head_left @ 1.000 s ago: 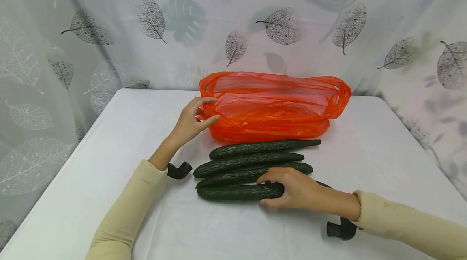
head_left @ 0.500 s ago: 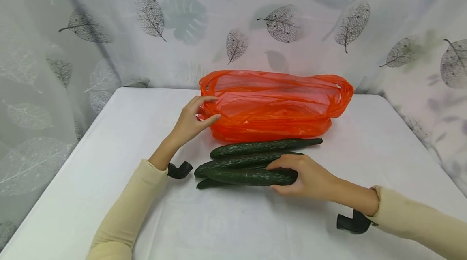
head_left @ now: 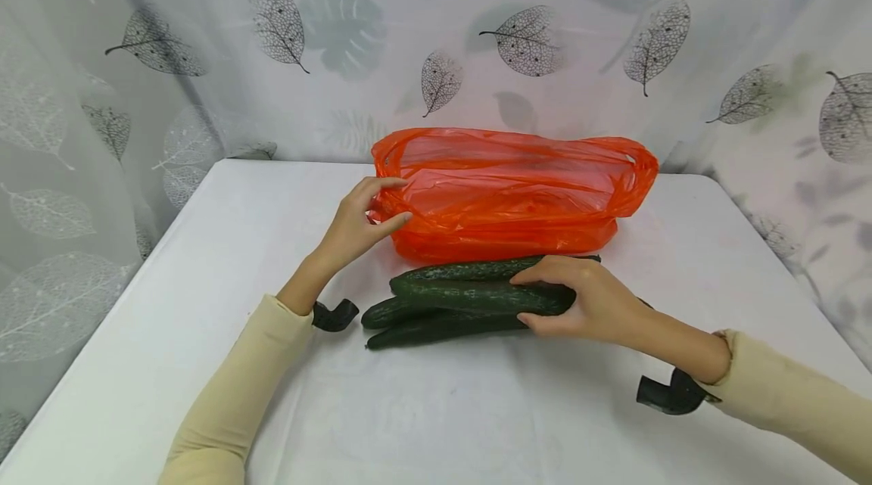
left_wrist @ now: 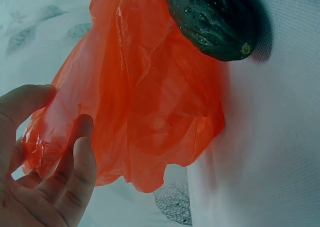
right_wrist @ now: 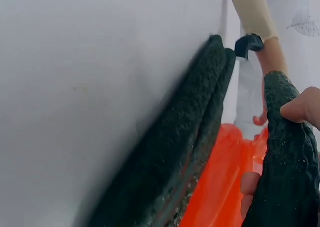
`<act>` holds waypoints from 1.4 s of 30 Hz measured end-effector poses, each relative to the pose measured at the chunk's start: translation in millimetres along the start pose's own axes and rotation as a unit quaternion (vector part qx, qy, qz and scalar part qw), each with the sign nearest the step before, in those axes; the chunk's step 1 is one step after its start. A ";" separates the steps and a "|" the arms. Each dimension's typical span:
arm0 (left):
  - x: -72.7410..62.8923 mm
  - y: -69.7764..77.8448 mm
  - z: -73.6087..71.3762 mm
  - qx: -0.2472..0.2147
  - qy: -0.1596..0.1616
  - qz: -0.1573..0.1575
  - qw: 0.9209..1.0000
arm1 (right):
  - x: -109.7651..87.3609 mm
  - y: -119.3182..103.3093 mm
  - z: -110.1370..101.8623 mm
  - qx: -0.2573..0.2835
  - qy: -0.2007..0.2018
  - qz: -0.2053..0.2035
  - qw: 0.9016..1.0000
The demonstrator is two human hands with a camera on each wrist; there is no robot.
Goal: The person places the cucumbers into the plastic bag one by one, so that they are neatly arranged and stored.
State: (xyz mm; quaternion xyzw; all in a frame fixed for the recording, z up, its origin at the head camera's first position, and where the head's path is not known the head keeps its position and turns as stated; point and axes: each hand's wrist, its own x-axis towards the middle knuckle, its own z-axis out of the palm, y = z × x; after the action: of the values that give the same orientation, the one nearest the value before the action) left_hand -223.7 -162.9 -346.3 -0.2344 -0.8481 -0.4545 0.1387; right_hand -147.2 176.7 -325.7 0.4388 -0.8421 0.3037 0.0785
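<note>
My right hand (head_left: 593, 300) grips the right end of a long dark green cucumber (head_left: 463, 293), thumb on the near side and fingers on the far side. Beneath and around it lie several more cucumbers (head_left: 436, 328), side by side on the table; the held one overlaps them in the head view. Behind them stands a thin red-orange plastic bag (head_left: 504, 231), its mouth spread wide toward me. My left hand (head_left: 347, 224) holds the bag's left edge by the handle, with thumb and index finger apart. In the left wrist view, red film (left_wrist: 42, 149) shows among the fingers (left_wrist: 85, 162).
The table (head_left: 381, 424) has a white cover. A leaf-printed curtain (head_left: 381, 38) hangs behind and at both sides. Black curved pieces sit at each wrist, one by the left sleeve (head_left: 335, 315) and one under the right sleeve (head_left: 671, 393).
My right hand has lifted the nearest cucumber and carried it away from me, over the others toward the bag. The left hand stays at the bag's edge.
</note>
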 end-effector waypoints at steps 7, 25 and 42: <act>-0.8 -1.2 1.2 0.001 -0.003 0.003 1.000 | 6.6 3.2 -14.7 -0.025 0.015 -0.007 1.000; -0.9 -0.7 1.5 -0.003 -0.005 0.021 1.000 | 31.4 11.4 -50.9 -0.084 0.048 0.025 0.995; -0.7 -1.2 2.8 0.002 -0.007 0.024 1.000 | 63.6 38.7 -65.2 -0.117 -0.030 0.127 0.985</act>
State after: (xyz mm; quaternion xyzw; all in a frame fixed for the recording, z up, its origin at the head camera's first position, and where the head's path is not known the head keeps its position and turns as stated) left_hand -223.8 -161.4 -349.0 -0.2575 -0.8440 -0.4479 0.1439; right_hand -224.8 187.2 -265.0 0.3249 -0.9226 0.1978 0.0649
